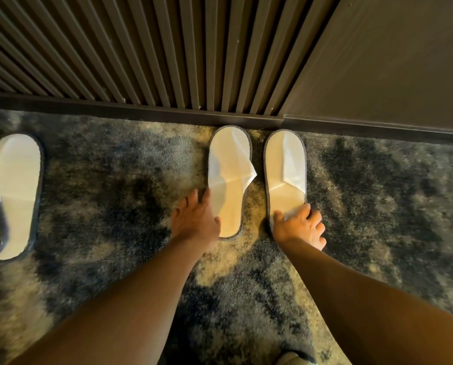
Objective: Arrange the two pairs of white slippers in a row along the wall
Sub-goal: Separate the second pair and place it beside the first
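Slippers at nine o'clock [16, 193] sit paired by the wall [141, 48]. Left hand [195, 219], fingers spread, nudges the centre slipper [226, 185]; right hand [300, 225], fingers seemingly pressing, steadies its mate [286, 167] at one o'clock, toes squared to the baseboard [141, 108].

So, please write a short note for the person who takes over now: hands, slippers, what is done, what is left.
Left hand: open, touching the outer edge of the centre-left slipper.
Right hand: open, resting on the heel of the centre-right slipper.
This pair lies toes to the skirting board, side by side.
The second pair lies far left, partly out of view, set back from the wall.
Left: close the gap between pairs; flatten the centre-left slipper's loose upper.
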